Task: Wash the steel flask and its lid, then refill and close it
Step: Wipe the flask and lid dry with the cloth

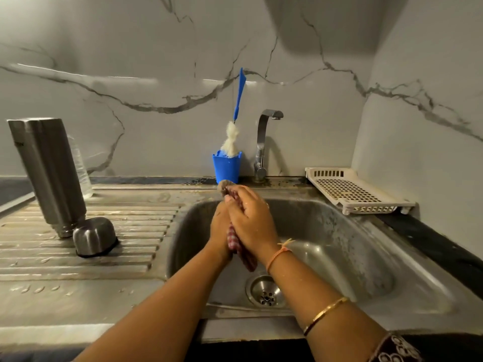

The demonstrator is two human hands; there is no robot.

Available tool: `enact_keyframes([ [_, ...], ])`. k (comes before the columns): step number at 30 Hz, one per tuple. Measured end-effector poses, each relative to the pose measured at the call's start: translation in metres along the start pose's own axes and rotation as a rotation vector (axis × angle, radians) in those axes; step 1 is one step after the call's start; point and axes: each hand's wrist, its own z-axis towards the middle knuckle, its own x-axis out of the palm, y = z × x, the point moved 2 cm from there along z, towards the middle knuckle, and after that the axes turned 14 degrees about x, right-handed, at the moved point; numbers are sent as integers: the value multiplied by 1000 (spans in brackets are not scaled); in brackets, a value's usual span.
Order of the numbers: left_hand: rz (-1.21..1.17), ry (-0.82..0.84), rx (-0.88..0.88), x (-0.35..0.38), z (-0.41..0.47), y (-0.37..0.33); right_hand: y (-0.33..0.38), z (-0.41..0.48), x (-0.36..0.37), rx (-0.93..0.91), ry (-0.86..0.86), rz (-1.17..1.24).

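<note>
Hands clasp together: left hand [219,226] and right hand [251,218] grip checked cloth [246,259].

Orange wrist thread [281,253], gold bangle [326,314] and dark embroidered sleeve [397,348] are worn.

One camera, worn on my head.
It looks forward and down, close over the sink [339,244], with the tap [262,142] and wall [130,61] straight ahead at centre.

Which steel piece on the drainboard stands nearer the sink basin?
The short domed steel lid, rim down; the tall cylindrical steel flask stands farther left.
</note>
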Motion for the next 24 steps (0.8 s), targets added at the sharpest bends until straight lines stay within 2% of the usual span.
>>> enact_keyframes([
  [2,60,-59,133,-11,4,-3,5,-2,6,40,37,-70],
  [6,183,92,401,-8,5,-9,9,3,-5,389,62,126],
  [10,313,112,648,3,0,-15,3,0,-19,722,285,671],
  [12,341,165,682,6,-4,-15,1,0,-23,795,284,804],
  [14,378,205,647,4,-2,-10,-2,0,-20,856,212,696],
  [15,401,216,619,3,0,-7,-1,0,-17,851,157,550],
  [17,472,234,530,0,7,-1,3,-1,-14,721,49,200],
  [19,533,283,473,0,9,1,5,-1,-12,603,16,11],
  [21,545,315,500,1,9,-2,4,0,-11,616,29,73],
  [24,322,242,562,4,4,-13,-5,4,-14,703,44,417],
])
